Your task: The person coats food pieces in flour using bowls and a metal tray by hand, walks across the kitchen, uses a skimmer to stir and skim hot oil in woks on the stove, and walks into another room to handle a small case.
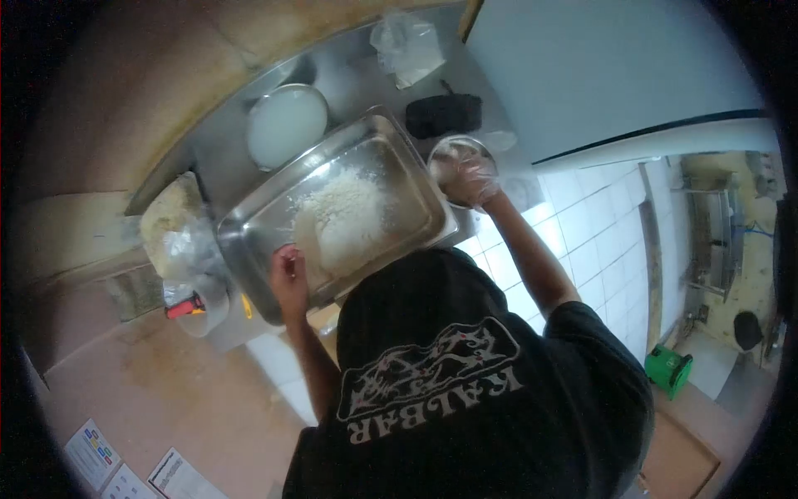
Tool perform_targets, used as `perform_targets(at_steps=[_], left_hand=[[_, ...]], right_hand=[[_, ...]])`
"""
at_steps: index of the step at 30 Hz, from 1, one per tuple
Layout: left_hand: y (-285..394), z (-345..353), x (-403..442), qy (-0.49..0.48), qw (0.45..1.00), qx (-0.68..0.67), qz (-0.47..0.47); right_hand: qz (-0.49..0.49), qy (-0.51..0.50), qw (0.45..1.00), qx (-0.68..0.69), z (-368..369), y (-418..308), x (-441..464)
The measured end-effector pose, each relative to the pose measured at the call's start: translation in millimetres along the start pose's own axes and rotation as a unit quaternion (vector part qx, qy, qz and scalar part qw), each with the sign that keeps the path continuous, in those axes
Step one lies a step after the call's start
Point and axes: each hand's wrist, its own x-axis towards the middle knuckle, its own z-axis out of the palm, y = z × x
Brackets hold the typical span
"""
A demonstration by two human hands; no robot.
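A deep steel tray [258, 224] lies in front of me, with a heap of white powder, which looks like flour [349, 208], on its bottom. My left hand [289, 279] is over the near left part of the tray with its fingers curled. Beside those fingers is a flat tan strip [307, 237]; whether they grip it is unclear. In a clear plastic glove, my right hand [474, 179] reaches into a round metal bowl [439, 154] right of the tray. Pale contents show in that bowl, and its fingertips are blurred there.
Behind the tray stands a round container with a white top [287, 125]. A plastic bag [407, 50] and a black object [445, 115] sit farther right. Left of the tray are a bag of yellowish stuff [174, 224] and a red-handled tool [184, 306]. A pale cabinet [598, 66] borders the right.
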Motion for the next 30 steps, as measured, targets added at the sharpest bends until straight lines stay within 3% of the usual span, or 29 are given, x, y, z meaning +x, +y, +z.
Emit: perform_targets(at_steps=[2,5,8,10,12,14,17,20,23,26,30], left_hand=[[-10.8,-0.1,-3.5,0.004,1.000,-0.010,-0.015],[-19.1,2.4,-8.7,0.007,1.000,-0.008,-0.001],[-26.7,8.3,-12.2,0.018,0.999,-0.025,0.026],[-36.9,9.7,-15.9,0.033,0.999,-0.006,0.012],[-30.8,6.0,-17.8,0.018,1.000,0.001,-0.011],[-35.1,4.4,-19.6,0.018,1.000,0.005,-0.021],[-49.4,3.6,-19.4,0.033,0.999,-0.008,-0.023],[-44.4,3.2,-17.3,0.037,0.998,-0.033,-0.040],[-44.8,5.0,-15.4,0.041,0.998,-0.019,-0.043],[-55.0,2.0,-11.4,0.035,0.999,-0.020,-0.031],[-61.7,-1.9,-14.6,0.049,0.998,-0.048,-0.010]], right_hand=[[0.026,-0.063,0.998,0.018,-17.5,-11.8,-2.0],[-0.055,0.077,0.993,-0.067,21.7,9.3,-2.8],[-0.046,0.049,0.997,-0.031,30.2,12.3,-4.3],[-0.065,0.082,0.994,-0.022,85.9,50.5,9.0],[-0.032,0.068,0.997,0.036,94.9,60.9,13.2],[0.056,0.009,0.988,0.143,53.4,47.3,6.2],[0.034,0.074,0.962,0.259,13.8,40.6,-4.0],[0.047,0.065,0.883,0.463,36.1,66.2,8.1],[0.056,0.012,0.852,0.521,9.6,57.3,-2.4],[0.087,0.068,0.869,0.482,34.4,65.1,4.7],[0.144,0.024,0.818,0.557,-42.3,17.1,-20.1]])
